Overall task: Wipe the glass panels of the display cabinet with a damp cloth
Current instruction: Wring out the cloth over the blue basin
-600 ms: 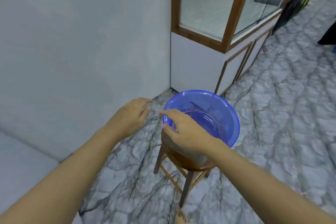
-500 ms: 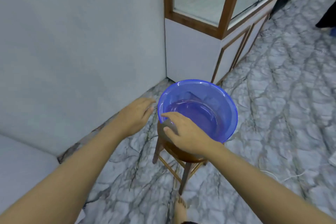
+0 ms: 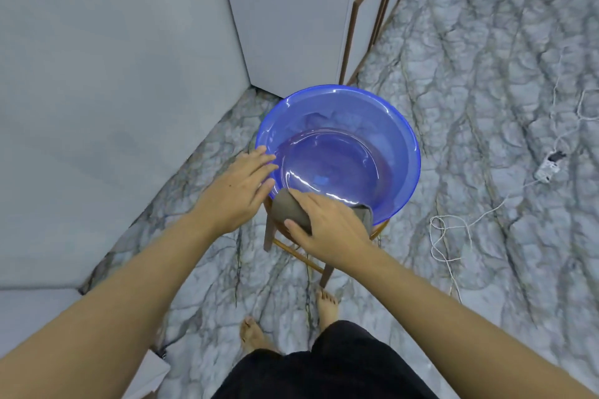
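Cloth [image 3: 287, 208] half beneath right hand [image 3: 330, 227] (cabinet [image 3: 291, 26] cut off)

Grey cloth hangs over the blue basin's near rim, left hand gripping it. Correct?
Wrong hand. In the head view the right hand grips the grey cloth over the near rim of the blue basin; the left hand lies open beside it.

Count's one basin [image 3: 405, 139], one cloth [image 3: 288, 209], one stool [image 3: 268, 233], one cabinet [image 3: 291, 26], one cord [image 3: 453, 227], two feet [image 3: 327, 304], two hands: left hand [image 3: 236, 191], right hand [image 3: 327, 223].
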